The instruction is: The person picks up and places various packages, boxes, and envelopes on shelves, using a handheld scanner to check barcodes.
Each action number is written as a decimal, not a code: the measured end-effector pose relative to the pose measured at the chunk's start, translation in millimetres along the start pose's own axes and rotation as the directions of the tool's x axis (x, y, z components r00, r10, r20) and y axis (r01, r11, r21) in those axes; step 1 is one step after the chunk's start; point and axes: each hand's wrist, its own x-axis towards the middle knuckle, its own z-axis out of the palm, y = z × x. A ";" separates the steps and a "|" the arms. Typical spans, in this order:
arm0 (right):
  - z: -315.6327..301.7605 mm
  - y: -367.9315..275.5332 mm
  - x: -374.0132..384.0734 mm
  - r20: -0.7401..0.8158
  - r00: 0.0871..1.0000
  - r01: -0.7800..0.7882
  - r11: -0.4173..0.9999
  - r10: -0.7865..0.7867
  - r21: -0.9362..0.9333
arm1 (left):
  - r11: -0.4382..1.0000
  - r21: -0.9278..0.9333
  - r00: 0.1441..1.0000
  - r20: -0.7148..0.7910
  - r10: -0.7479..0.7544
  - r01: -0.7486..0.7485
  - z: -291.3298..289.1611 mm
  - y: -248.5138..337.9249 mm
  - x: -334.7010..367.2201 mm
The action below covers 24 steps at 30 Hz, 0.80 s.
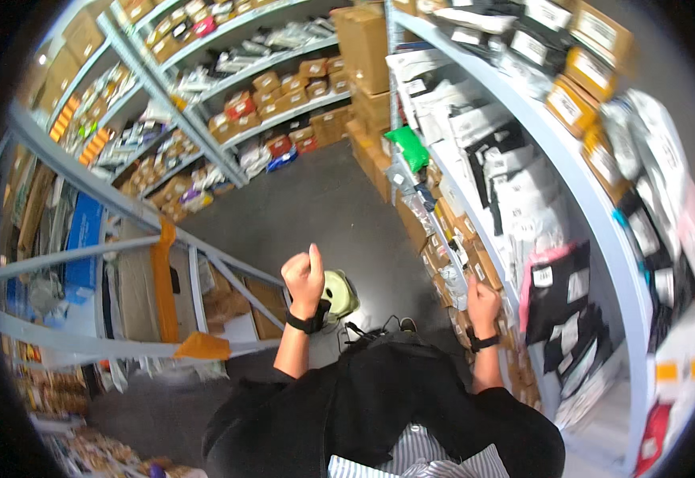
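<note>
My left hand (304,280) is raised over the aisle floor, its fingers curled into a fist and its thumb pointing up. Nothing shows in it. Just beyond and below its wrist stands a pale green stool (341,293). On the other side, my right hand (484,306) is closed the same way, thumb up, and holds nothing that I can see. It hovers beside the right-hand shelf rack (515,275), where small cardboard boxes (487,269) lie nearest to it. Each wrist wears a black band. Neither hand appears to touch any goods.
White and black labelled mail bags (531,203) fill the right rack, with a bright green bag (408,149) at its far end. On the left, a grey metal frame (100,248) bears orange tape (166,279). Shelves of brown boxes (280,94) line the far end of the grey floor (300,199).
</note>
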 end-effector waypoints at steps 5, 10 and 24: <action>77.7 -41.8 94.6 -0.065 0.868 0.494 0.869 -0.492 0.028 | 0.982 0.164 0.988 -0.106 0.108 -0.089 14.9 -21.6 40.7; 187.7 -82.1 159.7 -0.083 0.821 0.567 0.787 -0.566 0.242 | 0.956 0.195 0.971 -0.133 -0.198 0.221 -5.2 -91.4 47.9; 427.7 -228.7 309.6 0.540 0.775 0.067 0.893 -0.328 0.446 | 0.748 -0.034 0.745 -0.073 -0.663 0.663 30.5 -280.1 205.6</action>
